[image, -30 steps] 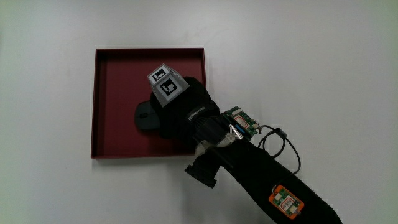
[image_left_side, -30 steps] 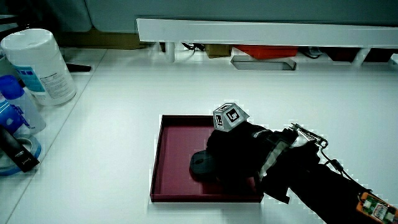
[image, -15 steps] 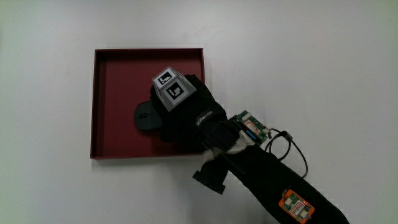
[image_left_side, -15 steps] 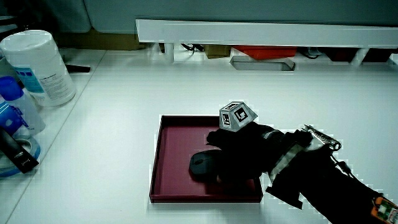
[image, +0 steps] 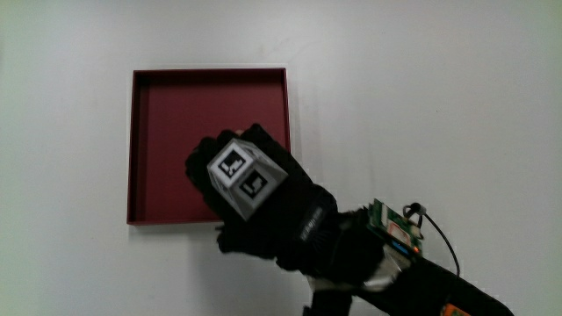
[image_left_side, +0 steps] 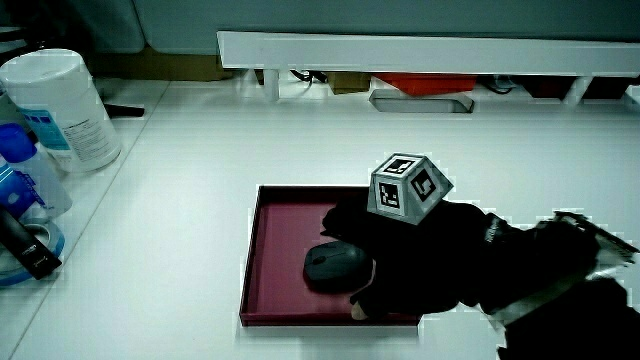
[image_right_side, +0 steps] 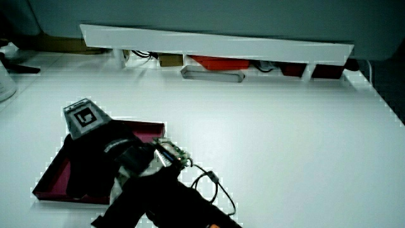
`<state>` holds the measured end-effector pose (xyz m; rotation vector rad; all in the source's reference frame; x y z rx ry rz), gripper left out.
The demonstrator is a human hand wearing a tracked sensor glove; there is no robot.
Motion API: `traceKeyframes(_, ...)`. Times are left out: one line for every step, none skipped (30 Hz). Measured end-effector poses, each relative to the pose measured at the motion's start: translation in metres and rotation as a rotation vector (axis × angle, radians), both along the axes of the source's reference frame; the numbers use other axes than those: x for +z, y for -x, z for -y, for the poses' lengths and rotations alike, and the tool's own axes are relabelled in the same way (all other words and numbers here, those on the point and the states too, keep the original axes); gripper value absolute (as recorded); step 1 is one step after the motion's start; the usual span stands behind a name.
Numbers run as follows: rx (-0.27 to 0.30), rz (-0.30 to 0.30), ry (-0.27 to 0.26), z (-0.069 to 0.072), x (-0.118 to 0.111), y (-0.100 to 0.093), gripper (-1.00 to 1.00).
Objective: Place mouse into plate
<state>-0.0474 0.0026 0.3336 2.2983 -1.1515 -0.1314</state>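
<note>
Dark red and square, the tray (image: 176,114) sits flat on a white counter (image: 421,105). Taking 6 o'clock as the person's side, the grey-black mouse (image_left_side: 335,265) lies on the tray floor a little toward 6 o'clock from its middle. The main view hides it under the glove. By my reading it is already in place.

The hand (image_left_side: 430,260) hovers over the tray's 5 o'clock corner, just beside the mouse, with its patterned cube (image: 241,180) uppermost. Its fingers (image: 204,158) look loosely relaxed and hold nothing. I cannot tell whether a fingertip touches the mouse.

The risk lies in that closeness. A finger drawn back low could catch the mouse and drag it against the tray wall or over it. The tray looks light and the counter smooth, so a knock from the forearm might also slide the whole tray.

At 12 o'clock a low white partition (image_left_side: 420,45) closes off the counter. A white wipes canister (image_left_side: 60,105) and a blue bottle (image_left_side: 15,170) stand well apart at about 10 o'clock.
</note>
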Motion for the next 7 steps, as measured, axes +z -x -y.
traceKeyframes(-0.008,-0.02,0.022,-0.005,-0.001,-0.002,-1.0)
traceKeyframes(-0.026,0.032,-0.009,-0.011,-0.013,-0.004,-1.0)
traceKeyframes(-0.023,-0.003,0.016,-0.017,-0.014,-0.005,-1.0)
traceKeyframes(-0.031,-0.016,-0.021,-0.022,-0.018,-0.006,-1.0)
traceKeyframes(-0.036,-0.018,0.001,-0.026,-0.025,-0.007,-1.0)
traceKeyframes(-0.045,0.026,-0.019,-0.029,-0.034,-0.009,-1.0)
traceKeyframes(-0.058,0.012,0.009,-0.033,-0.033,-0.01,-1.0)
